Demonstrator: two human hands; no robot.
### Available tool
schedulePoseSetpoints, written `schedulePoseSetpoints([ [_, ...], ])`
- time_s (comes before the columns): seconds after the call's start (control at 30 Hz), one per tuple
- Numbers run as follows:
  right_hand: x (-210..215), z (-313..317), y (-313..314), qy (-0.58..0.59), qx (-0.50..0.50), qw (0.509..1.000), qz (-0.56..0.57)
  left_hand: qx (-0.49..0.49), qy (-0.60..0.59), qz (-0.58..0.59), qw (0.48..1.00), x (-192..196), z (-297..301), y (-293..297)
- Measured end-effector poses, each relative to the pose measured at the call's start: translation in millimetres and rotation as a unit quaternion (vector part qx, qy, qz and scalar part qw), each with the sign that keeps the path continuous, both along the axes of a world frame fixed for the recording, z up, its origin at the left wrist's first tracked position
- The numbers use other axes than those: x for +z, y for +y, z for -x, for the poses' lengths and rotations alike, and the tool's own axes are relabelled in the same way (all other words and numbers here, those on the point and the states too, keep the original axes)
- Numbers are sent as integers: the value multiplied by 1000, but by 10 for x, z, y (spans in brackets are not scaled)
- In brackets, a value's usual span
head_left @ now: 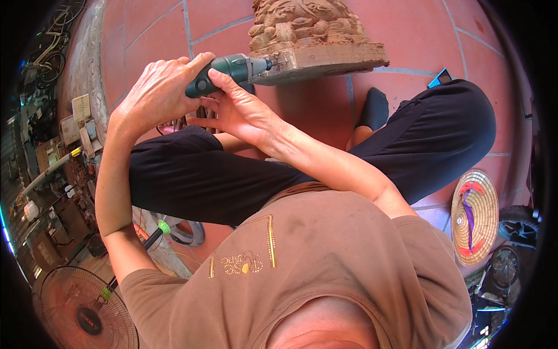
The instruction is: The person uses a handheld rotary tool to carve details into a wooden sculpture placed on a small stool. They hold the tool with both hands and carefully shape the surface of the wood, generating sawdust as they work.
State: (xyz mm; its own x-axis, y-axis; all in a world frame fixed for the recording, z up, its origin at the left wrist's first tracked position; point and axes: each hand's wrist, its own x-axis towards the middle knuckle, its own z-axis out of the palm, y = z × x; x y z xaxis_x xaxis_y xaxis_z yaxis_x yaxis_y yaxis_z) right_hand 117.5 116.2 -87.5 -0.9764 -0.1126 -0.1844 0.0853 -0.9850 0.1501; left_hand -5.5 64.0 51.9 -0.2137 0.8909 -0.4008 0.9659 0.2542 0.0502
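Note:
A dark green rotary tool [228,73] with a grey nose lies across my grip, its tip pointing right. My left hand [160,90] is wrapped around the tool's rear end. From below, my right hand [247,113] grips the body, thumb pressed on its side and some fingers loosely extended underneath. The tip is at the left end of a carved brown wooden piece [305,26], by its thick flat base [319,61]; I cannot tell whether it touches. The carving's upper part goes out of view at the top.
Red floor tiles [401,23] lie around my crossed legs. A small blue object [440,78] is beyond my right knee. A round woven hat [475,218] with a purple strap lies at the right. A fan [87,308] stands lower left, below assorted clutter [58,198].

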Motion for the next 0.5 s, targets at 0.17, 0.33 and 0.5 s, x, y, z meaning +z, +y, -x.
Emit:
schedulePoseSetpoints([
  [0.17, 38, -47, -29, -11, -5, 1000, 7, 30, -2, 59, 998, 61, -50, 50],
  [0.33, 59, -72, -54, -11, -6, 1000, 14, 23, -12, 59, 998, 55, -38, 24],
  [0.5, 81, -90, -61, -9, -2, 1000, 23, 30, -22, 68, 997, 57, -41, 24],
])
